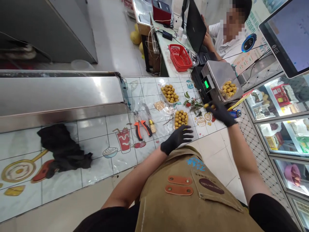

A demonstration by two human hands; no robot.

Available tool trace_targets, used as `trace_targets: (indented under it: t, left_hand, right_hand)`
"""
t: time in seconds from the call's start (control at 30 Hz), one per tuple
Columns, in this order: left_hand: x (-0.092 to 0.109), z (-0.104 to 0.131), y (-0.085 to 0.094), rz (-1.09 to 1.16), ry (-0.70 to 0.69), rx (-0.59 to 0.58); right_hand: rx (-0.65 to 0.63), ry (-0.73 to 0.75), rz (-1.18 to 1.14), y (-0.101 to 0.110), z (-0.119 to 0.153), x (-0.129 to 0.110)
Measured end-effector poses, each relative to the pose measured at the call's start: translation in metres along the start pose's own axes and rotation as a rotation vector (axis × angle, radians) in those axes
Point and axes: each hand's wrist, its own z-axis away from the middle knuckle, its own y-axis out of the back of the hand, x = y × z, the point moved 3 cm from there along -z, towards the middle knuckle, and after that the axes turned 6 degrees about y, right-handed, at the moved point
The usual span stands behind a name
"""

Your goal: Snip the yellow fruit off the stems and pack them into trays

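Lying just beyond left grip point(178, 138), apparently untouched: fruit tray point(181, 118).

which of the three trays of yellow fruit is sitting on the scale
The tray of yellow fruit farthest right, on the steel scale beside its green display; the other two trays lie on the counter.
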Motion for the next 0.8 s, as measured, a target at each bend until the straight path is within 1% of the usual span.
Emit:
trace_targets:
  t: [0.03,0.1,0.13,0.17,0.2,0.27,0.33,0.4,0.43,0.47,0.5,0.53,0.57,0.63,0.67,0.7,0.73,0.77,0.8]
  left_hand:
    - [0.002,-0.006,-0.012,0.102,0.007,-0.026]
    - [0.003,-0.015,-0.026,0.262,-0.029,-0.018]
    - [0.004,-0.018,-0.029,0.322,-0.070,0.009]
    - [0.004,-0.019,-0.029,0.372,-0.116,0.044]
    - [0.004,-0.019,-0.027,0.409,-0.158,0.078]
    - [0.003,-0.017,-0.022,0.438,-0.201,0.127]
    - [0.004,-0.015,-0.017,0.435,-0.207,0.170]
    - [0.006,-0.014,-0.015,0.431,-0.228,0.195]
    - [0.007,-0.013,-0.014,0.426,-0.237,0.192]
    - [0.009,-0.013,-0.014,0.418,-0.239,0.181]
    - [0.009,-0.013,-0.013,0.407,-0.232,0.167]
    - [0.010,-0.013,-0.011,0.396,-0.220,0.156]
    - [0.010,-0.012,-0.009,0.393,-0.207,0.150]
    - [0.011,-0.011,-0.003,0.412,-0.190,0.140]
    - [0.011,-0.010,0.000,0.429,-0.187,0.134]
    - [0.012,-0.009,0.002,0.447,-0.180,0.124]
    - [0.013,-0.009,0.004,0.465,-0.170,0.115]
    - [0.014,-0.009,0.006,0.478,-0.160,0.111]
    - [0.015,-0.009,0.008,0.482,-0.152,0.110]
  right_hand:
    - [-0.054,0.069,0.022,-0.033,0.017,-0.022]
    - [-0.133,0.139,0.099,-0.090,0.044,-0.058]
    - [-0.148,0.145,0.148,-0.112,0.053,-0.071]
    - [-0.155,0.151,0.191,-0.127,0.059,-0.080]
    - [-0.162,0.158,0.226,-0.139,0.064,-0.087]
    - [-0.174,0.181,0.261,-0.152,0.069,-0.095]
    - [-0.192,0.205,0.255,-0.157,0.073,-0.098]
    - [-0.189,0.225,0.223,-0.153,0.074,-0.099]
    - [-0.167,0.237,0.202,-0.146,0.072,-0.097]
    - [-0.131,0.249,0.185,-0.135,0.067,-0.093]
    - [-0.078,0.256,0.176,-0.119,0.058,-0.085]
    - [-0.007,0.252,0.179,-0.097,0.046,-0.073]
    - [0.069,0.234,0.194,-0.071,0.031,-0.057]
    - [0.237,0.146,0.265,-0.012,-0.007,-0.017]
    - [0.295,0.085,0.309,0.018,-0.026,0.005]
    - [0.307,0.037,0.349,0.045,-0.045,0.025]
    - [0.265,-0.001,0.368,0.068,-0.062,0.044]
    - [0.196,-0.032,0.379,0.087,-0.077,0.059]
    - [0.117,-0.049,0.391,0.101,-0.089,0.072]
